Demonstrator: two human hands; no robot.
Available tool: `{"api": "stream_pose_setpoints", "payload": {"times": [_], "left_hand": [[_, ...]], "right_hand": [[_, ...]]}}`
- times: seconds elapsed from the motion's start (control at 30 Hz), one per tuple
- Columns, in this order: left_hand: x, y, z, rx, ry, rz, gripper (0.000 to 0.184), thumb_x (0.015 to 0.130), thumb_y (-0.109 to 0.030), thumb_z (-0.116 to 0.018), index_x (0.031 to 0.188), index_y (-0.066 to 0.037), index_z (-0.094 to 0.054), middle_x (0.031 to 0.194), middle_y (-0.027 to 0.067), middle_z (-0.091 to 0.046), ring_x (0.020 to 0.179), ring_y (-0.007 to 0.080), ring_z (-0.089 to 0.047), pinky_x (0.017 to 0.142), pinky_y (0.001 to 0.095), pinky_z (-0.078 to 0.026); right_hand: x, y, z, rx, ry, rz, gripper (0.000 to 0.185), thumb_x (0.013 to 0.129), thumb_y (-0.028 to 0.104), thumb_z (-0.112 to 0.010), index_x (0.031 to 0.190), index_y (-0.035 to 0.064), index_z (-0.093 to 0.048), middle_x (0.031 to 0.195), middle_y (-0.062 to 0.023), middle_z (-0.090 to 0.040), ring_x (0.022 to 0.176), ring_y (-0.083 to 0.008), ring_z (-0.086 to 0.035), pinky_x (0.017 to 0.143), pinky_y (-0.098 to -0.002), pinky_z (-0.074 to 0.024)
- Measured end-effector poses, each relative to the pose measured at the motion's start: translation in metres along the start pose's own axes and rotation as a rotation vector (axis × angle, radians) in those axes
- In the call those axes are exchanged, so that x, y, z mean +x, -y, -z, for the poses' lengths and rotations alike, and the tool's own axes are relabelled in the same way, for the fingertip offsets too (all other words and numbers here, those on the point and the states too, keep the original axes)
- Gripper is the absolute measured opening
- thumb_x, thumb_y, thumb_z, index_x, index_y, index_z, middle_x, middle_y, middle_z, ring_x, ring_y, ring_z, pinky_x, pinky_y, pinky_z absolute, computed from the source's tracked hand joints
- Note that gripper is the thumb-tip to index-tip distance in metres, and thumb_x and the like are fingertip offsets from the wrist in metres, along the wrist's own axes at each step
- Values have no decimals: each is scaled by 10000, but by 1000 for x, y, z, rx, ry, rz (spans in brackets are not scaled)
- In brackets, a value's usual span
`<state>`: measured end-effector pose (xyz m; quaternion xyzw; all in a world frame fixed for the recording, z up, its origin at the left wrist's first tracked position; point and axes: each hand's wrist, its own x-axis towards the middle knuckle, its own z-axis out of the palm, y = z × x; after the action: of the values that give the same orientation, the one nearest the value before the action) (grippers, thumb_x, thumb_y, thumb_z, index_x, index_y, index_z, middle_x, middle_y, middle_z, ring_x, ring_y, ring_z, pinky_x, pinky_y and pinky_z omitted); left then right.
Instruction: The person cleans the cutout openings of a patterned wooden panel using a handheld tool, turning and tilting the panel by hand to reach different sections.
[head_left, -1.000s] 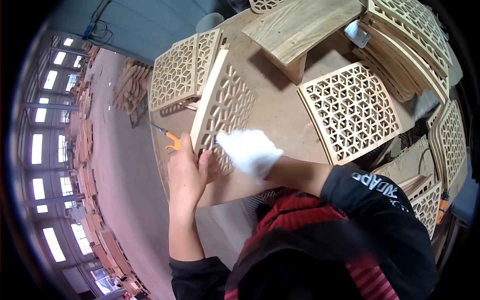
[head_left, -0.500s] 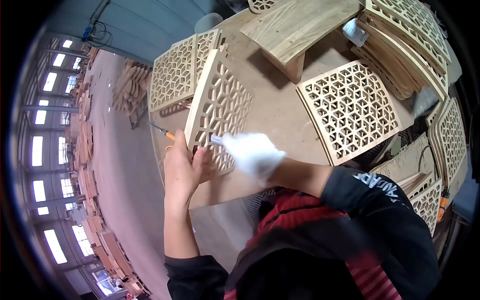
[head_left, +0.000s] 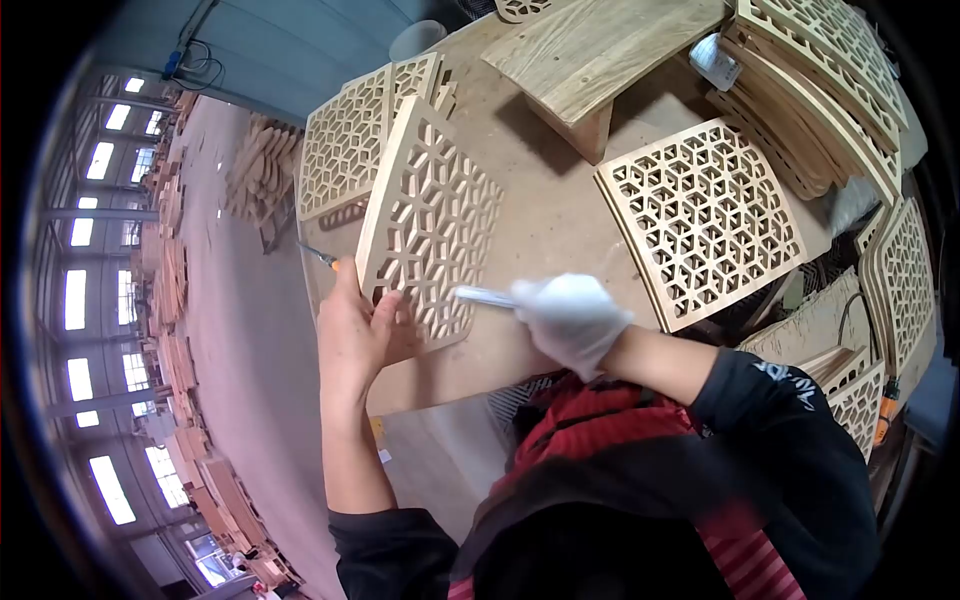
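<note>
My bare left hand grips the lower left edge of a pale wooden lattice panel, thumb on its face, and the panel stands tilted on the table. In my white-gloved right hand is a slim, flat, grey-white stick, perhaps a sanding stick; its kind is not clear. Its tip points left, by the panel's lower right openings; whether it touches them I cannot tell. Just beyond my left fingers lies a tool with an orange handle and a thin shaft, partly hidden.
More lattice panels lie behind and to the right on the brown worktable. A small wooden bench stands at the back. Curved panels are stacked at the far right. An orange-handled tool sits at the right edge.
My right hand has drawn back to the right, bringing the stick out of the panel's openings. The panel and my left hand have shifted slightly left.
</note>
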<state>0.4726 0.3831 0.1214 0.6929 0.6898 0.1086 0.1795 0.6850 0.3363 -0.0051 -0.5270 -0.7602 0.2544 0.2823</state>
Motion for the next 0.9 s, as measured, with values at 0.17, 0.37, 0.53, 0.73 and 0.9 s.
{"api": "stream_pose_setpoints", "payload": {"times": [0.17,0.37,0.53,0.73,0.9], "left_hand": [[-3,-3,-2,20,-6,-4,313,863,-49,-680,1111,-3,-495,678,146,-619,592,264,-627,585,362,-484],[-3,-1,-2,63,-15,-12,307,870,7,-657,1148,-8,-526,791,109,-699,631,148,-660,594,298,-507],[0,-7,3,8,18,6,317,865,8,-663,1149,-10,-524,770,104,-688,616,140,-645,586,294,-503],[1,-8,2,-51,23,22,315,868,10,-659,1151,-12,-523,763,101,-680,612,136,-644,568,290,-501],[0,3,-2,38,-6,-12,319,876,15,-648,1168,-7,-520,764,107,-687,613,129,-648,564,286,-503]], "right_hand": [[11,-16,40,318,4,-155,150,932,222,-548,959,83,-596,721,-200,-638,680,-447,-614,653,-510,-500],[40,-5,50,557,163,-270,339,955,346,-568,955,11,-617,940,-247,-662,882,-421,-615,769,-436,-483],[56,0,59,537,241,-288,247,924,255,-550,931,31,-656,936,-210,-680,891,-404,-633,775,-444,-498],[69,2,52,546,273,-273,259,917,250,-570,910,13,-672,910,-216,-688,865,-382,-654,750,-437,-504],[92,7,25,585,303,-308,323,931,316,-617,885,-2,-644,895,-230,-673,832,-381,-645,762,-428,-498]]}}
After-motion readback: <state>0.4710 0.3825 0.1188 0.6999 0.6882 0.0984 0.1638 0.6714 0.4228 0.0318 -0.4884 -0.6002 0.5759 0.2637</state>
